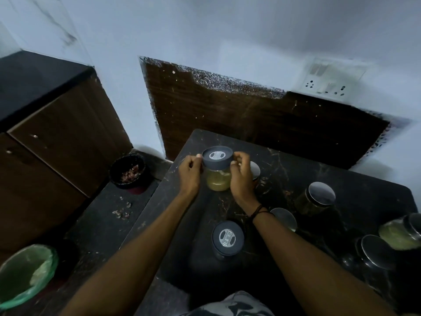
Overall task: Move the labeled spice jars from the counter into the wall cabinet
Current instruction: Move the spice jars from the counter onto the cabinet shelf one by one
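Observation:
A clear jar [218, 180] of yellowish spice with a dark grey lid [217, 158] stands at the far left part of the black counter [284, 165]. My left hand [189, 174] and my right hand [242, 176] grip it from either side, fingertips curled at the lid's rim. A second grey-lidded jar [227, 238] stands nearer to me, between my forearms. Silver-lidded jars sit to the right: one [321, 194] upright, one [285, 217] behind my right wrist, and one partly hidden behind my right hand.
More jars crowd the counter's right edge, one with green contents [401, 233] and a silver-lidded one [376, 251]. A black bowl [129, 171] sits on the floor at the left, a green-lined bin [25, 274] at bottom left. A brown cabinet [54, 142] stands left.

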Motion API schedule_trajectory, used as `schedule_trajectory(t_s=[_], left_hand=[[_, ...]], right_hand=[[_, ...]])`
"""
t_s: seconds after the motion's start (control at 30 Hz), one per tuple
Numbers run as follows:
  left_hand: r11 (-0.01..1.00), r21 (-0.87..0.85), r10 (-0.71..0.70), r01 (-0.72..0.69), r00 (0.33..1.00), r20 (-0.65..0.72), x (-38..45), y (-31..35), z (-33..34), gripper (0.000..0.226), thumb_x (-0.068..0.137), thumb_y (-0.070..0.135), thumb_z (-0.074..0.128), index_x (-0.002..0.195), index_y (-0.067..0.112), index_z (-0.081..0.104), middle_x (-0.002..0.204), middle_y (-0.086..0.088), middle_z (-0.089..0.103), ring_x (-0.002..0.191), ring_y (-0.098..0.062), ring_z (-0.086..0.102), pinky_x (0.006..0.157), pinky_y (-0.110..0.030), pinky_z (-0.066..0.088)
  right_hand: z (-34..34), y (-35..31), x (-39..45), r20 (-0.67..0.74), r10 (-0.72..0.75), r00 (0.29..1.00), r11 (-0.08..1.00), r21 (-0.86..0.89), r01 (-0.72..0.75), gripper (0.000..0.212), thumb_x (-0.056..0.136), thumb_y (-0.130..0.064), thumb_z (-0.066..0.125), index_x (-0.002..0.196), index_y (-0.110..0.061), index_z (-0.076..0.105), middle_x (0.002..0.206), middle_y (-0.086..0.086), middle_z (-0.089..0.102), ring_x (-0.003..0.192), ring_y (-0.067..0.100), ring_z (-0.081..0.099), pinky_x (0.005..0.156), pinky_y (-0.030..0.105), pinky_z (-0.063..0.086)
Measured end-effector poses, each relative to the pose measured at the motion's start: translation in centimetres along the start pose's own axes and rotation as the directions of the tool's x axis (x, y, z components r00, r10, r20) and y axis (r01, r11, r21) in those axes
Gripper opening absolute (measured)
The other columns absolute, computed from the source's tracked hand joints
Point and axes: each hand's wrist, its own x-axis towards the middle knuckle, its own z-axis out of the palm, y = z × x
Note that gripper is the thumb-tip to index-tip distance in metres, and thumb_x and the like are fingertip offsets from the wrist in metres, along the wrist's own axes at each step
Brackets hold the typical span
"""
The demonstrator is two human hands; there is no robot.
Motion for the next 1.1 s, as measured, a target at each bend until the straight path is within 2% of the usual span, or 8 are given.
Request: schedule_trajectory(t_s=[0.13,0.27,0.5,0.6,0.67,0.8,0.93,1.1], left_hand=[[0.980,-0.161,-0.089,0.119,0.979,0.183,-0.8,1.4,-0.1,0.028,0.094,0.040,0.060,0.100,0.013,0.059,0.098,-0.010,0.069,0.092,-0.029,0.066,0.079,-0.041,0.056],[0.941,-0.181,-0.179,0.284,0.878,0.444,-2.0,2.9,0.0,0.067,0.085,0.057,0.061,0.132,0.009,0.053,0.122,-0.020,0.067,0.110,-0.037,0.066,0.091,-0.050,0.056],[0.939,-0.181,-0.196,0.292,0.888,0.415,-3.7,4.6,-0.3,0.047,0.098,0.056,0.040,0.109,0.021,0.070,0.101,-0.011,0.077,0.089,-0.023,0.074,0.068,-0.031,0.060],[0.936,-0.216,-0.169,0.277,0.896,0.412,-3.7,6.1,-0.2,0.047,0.101,0.050,0.037,0.107,0.018,0.071,0.098,-0.011,0.077,0.084,-0.021,0.075,0.065,-0.029,0.059],[0.944,-0.237,-0.112,0.231,0.897,0.428,-3.1,8.3,0.2,0.048,0.102,0.048,0.036,0.112,0.014,0.068,0.101,-0.013,0.076,0.087,-0.023,0.074,0.069,-0.032,0.059],[0.938,-0.325,0.036,0.116,0.904,0.426,-1.0,15.9,1.5,0.047,0.101,0.044,0.039,0.110,0.010,0.069,0.095,-0.015,0.075,0.079,-0.022,0.073,0.068,-0.031,0.060],[0.923,-0.385,0.172,-0.006,0.901,0.398,1.1,24.7,2.8,0.052,0.099,0.047,0.043,0.114,0.005,0.069,0.105,-0.022,0.073,0.088,-0.032,0.071,0.079,-0.040,0.058],[0.893,-0.372,0.384,-0.253,0.860,0.336,2.7,34.5,4.3,0.051,0.099,0.052,0.040,0.125,0.012,0.062,0.116,-0.020,0.070,0.106,-0.039,0.067,0.086,-0.048,0.056]], right_hand=[[-0.6,-0.9,1.7,0.044,0.198,0.979,0.933,0.298,-0.202,0.025,0.103,-0.022,0.036,0.111,-0.022,0.059,0.120,0.016,0.064,0.114,0.037,0.060,0.098,0.052,0.050],[0.0,-1.1,0.9,0.295,0.385,0.875,0.800,0.366,-0.475,0.073,0.084,-0.069,0.050,0.123,-0.010,0.063,0.116,0.018,0.071,0.108,0.036,0.067,0.097,0.052,0.052],[0.5,-1.4,0.2,0.286,0.381,0.879,0.799,0.377,-0.469,0.077,0.085,-0.072,0.044,0.123,-0.008,0.063,0.110,0.017,0.073,0.101,0.034,0.070,0.086,0.046,0.058],[1.0,-2.8,0.7,0.128,0.326,0.937,0.861,0.369,-0.350,0.062,0.093,-0.063,0.042,0.126,-0.011,0.051,0.118,0.021,0.066,0.105,0.036,0.067,0.091,0.052,0.055],[1.0,-4.9,1.3,0.034,0.230,0.972,0.908,0.353,-0.227,0.046,0.097,-0.056,0.040,0.114,-0.014,0.048,0.111,0.017,0.063,0.097,0.029,0.068,0.081,0.043,0.060],[0.1,-12.1,3.9,0.049,0.014,0.999,0.923,0.383,-0.032,0.031,0.099,-0.047,0.042,0.107,-0.017,0.049,0.105,0.015,0.061,0.095,0.028,0.066,0.077,0.039,0.057],[-1.5,-21.0,6.2,0.101,-0.225,0.969,0.894,0.417,0.164,0.022,0.098,-0.031,0.045,0.115,-0.023,0.055,0.105,0.000,0.071,0.095,0.017,0.068,0.070,0.026,0.055],[-3.4,-31.4,7.0,0.143,-0.467,0.873,0.859,0.307,0.409,0.046,0.083,-0.024,0.045,0.128,-0.027,0.053,0.114,-0.005,0.067,0.093,0.001,0.067,0.067,0.017,0.054]])
